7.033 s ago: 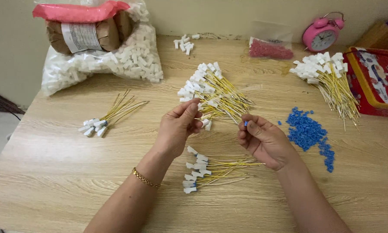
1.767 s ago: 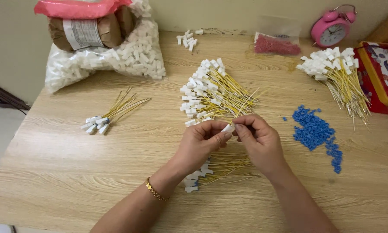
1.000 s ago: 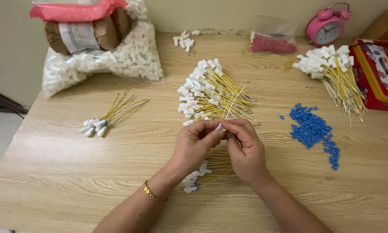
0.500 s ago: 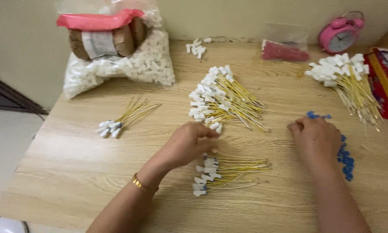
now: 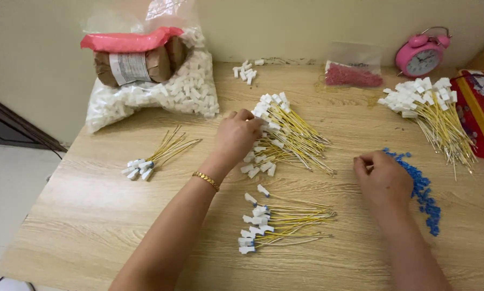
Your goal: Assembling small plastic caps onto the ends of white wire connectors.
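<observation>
I work at a light wooden table against a pale wall. My left hand reaches forward, its curled fingers touching the middle pile of yellow wires with white plugs; whether it grips one I cannot tell. My right hand, loosely curled, rests beside the blue beads.

Left hand at centre, fingers curled on the 9 o'clock edge of the middle pile of yellow wires with white connectors. Right hand at 4 o'clock, fingertips bent down on the wooden table, touching the scatter of blue pieces. Smaller wire bundle at 6 o'clock, between the forearms. Bag of white connectors at 11 o'clock; pink alarm clock at 2 o'clock.
</observation>
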